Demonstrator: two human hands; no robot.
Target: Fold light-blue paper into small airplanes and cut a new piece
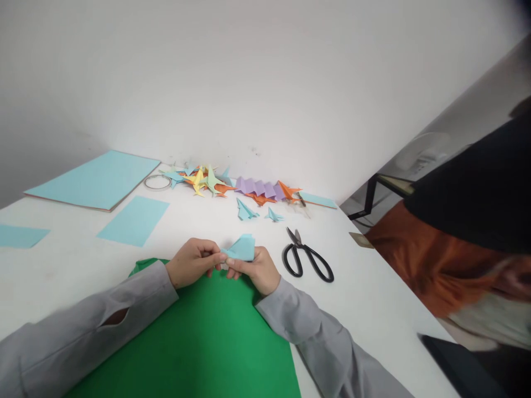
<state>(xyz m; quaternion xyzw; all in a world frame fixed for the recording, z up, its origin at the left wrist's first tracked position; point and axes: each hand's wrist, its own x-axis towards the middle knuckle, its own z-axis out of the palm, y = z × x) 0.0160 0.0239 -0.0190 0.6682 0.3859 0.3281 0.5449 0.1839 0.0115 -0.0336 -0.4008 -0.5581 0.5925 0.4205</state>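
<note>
Folded blue paper (244,249) sat between left hand (193,262) and right hand (264,271) | both pinched it, close together (thumbs on top) | scissors (302,246) lay right of them | two blue folded pieces (246,211) lay beyond, on the counter (365,298)

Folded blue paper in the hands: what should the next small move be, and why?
Probably press the crease firmer where the thumbs meet: the left hand and right hand both pinch the folded blue paper there, thumb tips close together, while its broad end stands above the right fingers. The scissors lie apart on the table.
</note>
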